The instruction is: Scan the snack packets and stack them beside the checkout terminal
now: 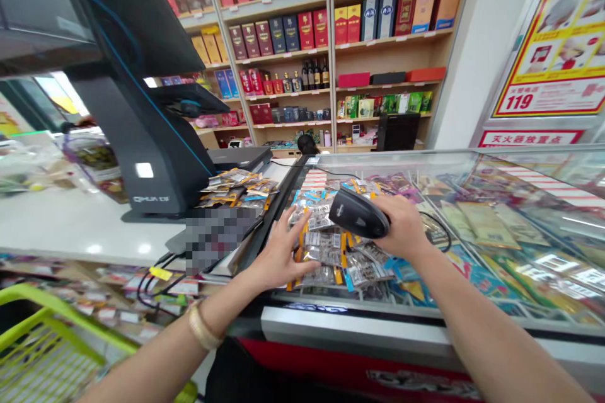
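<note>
My right hand (401, 227) is closed around a black handheld barcode scanner (357, 214), its head tipped down toward a heap of small snack packets (331, 252) lying on the glass counter top (496, 201). My left hand (283, 252) rests on the left side of that heap with its fingers spread and flat on the packets. A gold bracelet (203, 327) circles my left wrist. A black cable (439, 230) trails from the scanner behind my right hand.
A black till terminal (142, 138) stands on the white counter (61, 220) at the left, with a second pile of snack packets (236, 189) by its base. A green shopping basket (42, 340) sits at lower left. Shelves of boxed goods (307, 31) fill the back wall.
</note>
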Action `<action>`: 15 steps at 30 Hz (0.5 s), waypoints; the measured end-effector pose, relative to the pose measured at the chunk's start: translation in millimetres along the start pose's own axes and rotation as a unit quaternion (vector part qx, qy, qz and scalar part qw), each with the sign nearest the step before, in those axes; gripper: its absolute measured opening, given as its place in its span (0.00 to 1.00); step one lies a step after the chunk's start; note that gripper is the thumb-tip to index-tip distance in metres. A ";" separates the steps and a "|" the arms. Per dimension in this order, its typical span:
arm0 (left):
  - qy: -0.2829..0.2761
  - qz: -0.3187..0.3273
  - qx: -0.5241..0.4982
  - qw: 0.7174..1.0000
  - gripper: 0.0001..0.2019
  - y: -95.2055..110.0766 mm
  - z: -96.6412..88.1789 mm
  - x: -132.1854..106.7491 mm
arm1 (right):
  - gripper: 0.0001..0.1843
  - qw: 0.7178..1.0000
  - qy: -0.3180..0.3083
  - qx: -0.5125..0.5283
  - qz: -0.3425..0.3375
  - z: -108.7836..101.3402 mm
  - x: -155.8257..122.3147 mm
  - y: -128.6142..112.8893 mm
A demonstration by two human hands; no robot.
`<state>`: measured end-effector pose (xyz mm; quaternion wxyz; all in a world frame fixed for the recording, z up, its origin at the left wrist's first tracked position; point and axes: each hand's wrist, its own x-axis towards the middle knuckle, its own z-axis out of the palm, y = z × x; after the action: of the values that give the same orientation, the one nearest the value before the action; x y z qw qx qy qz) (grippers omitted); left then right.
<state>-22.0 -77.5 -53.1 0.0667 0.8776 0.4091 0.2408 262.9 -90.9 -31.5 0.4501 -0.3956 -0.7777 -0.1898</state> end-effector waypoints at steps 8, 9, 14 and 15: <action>-0.184 -0.054 0.094 0.977 0.55 26.2 11.1 25.8 | 0.14 0.999 -0.004 -0.038 -0.015 4.7 -7.0 6.5; -0.189 -0.053 0.094 0.976 0.55 27.5 12.6 30.7 | 0.13 0.999 -0.006 -0.042 -0.017 5.2 -7.9 8.0; -0.203 -0.038 0.077 0.975 0.55 29.3 17.0 50.4 | 0.14 0.998 -0.008 -0.059 -0.024 6.5 -10.5 14.4; -0.206 -0.035 0.069 0.976 0.55 28.7 17.6 53.7 | 0.13 0.998 -0.010 -0.062 -0.023 6.6 -10.8 15.1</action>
<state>35.6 -54.7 -39.8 0.0971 0.8958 0.4330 0.0239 274.1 -82.2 -45.1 0.4128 -0.4064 -0.7779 -0.2437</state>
